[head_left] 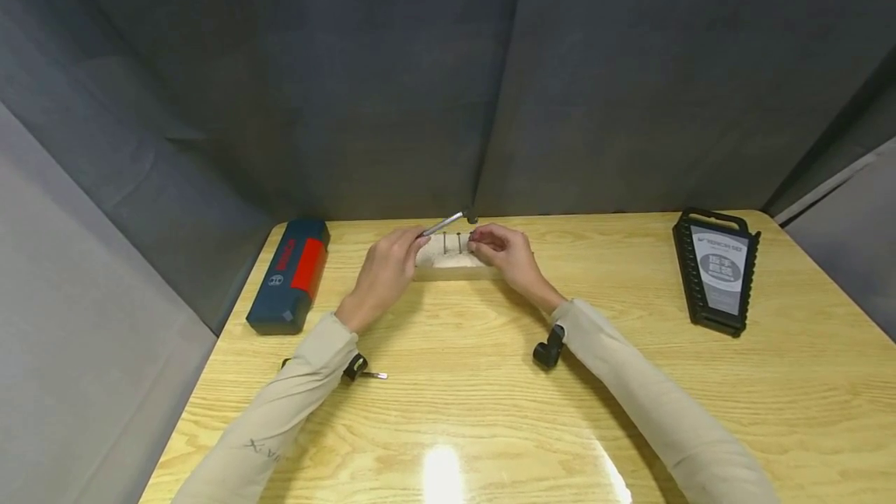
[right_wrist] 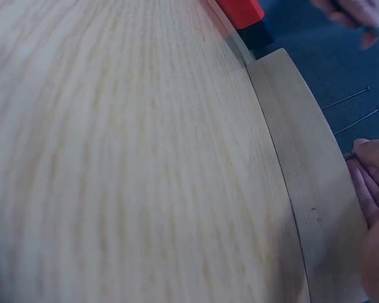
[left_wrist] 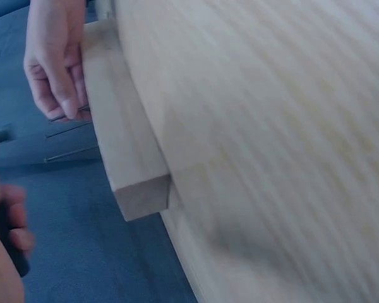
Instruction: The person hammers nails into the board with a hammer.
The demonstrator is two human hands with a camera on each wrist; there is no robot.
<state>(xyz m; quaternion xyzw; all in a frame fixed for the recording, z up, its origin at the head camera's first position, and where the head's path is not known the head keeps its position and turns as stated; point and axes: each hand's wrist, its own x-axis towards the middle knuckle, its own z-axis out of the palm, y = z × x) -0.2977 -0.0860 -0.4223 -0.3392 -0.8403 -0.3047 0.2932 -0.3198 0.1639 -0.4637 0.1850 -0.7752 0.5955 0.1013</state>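
I see a wood block (head_left: pixel 458 274) sitting at the desk's (head_left: pixel 455 356) back edge, in the middle, between the two hands. Two thin nails (head_left: pixel 459 244) stand up in it. The hands are apart. The left hand (head_left: pixel 383 269) is wrapped around a hammer (head_left: pixel 444 222), its head up above the nails. The right hand (head_left: pixel 511 257) pinches a third nail (left_wrist: pixel 55 118) at the block's top.

Dark grey cloth (head_left: pixel 392 84) fills the upper frame, creased by a seam-like vertical fold right of centre. A pale grey panel (head_left: pixel 77 317) slants down the left side; another pale panel (head_left: pixel 854 247) shows at the right edge. Below, the yellowish wood-grained surface (head_left: pixel 448 395) carries bright glare (head_left: pixel 442 477) at bottom centre.
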